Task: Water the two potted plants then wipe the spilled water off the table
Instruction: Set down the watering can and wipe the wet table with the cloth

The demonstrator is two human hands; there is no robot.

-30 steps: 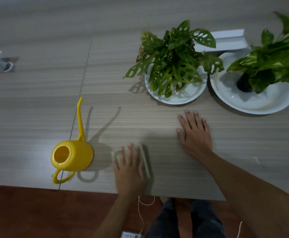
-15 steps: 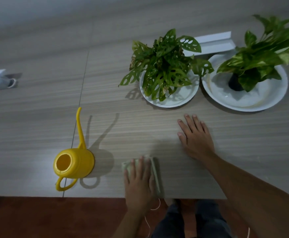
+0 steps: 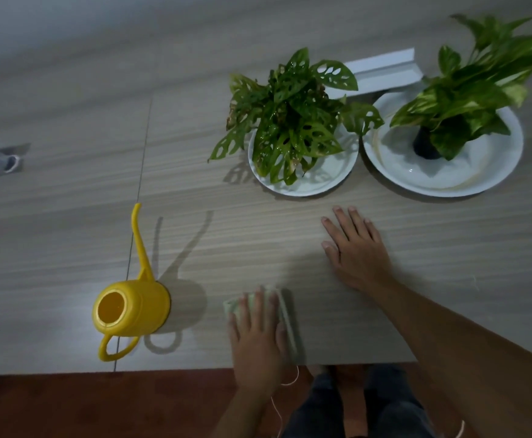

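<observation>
Left hand [image 3: 258,339] nearer table edge, flat on cloth [image 3: 285,314] (fingers spread).

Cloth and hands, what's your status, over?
Left hand flat on cloth, near table edge. Right hand flat on table, empty. Watering can set aside left; nothing blocking.

On the wood-grain tabletop [image 3: 69,248], the left hand [image 3: 256,336] presses flat on a pale green cloth [image 3: 287,317] near the front edge, the right hand [image 3: 358,251] lies flat before two potted plants [image 3: 293,121] on white plates [image 3: 328,178], and a yellow watering can [image 3: 132,308] stands left.
</observation>
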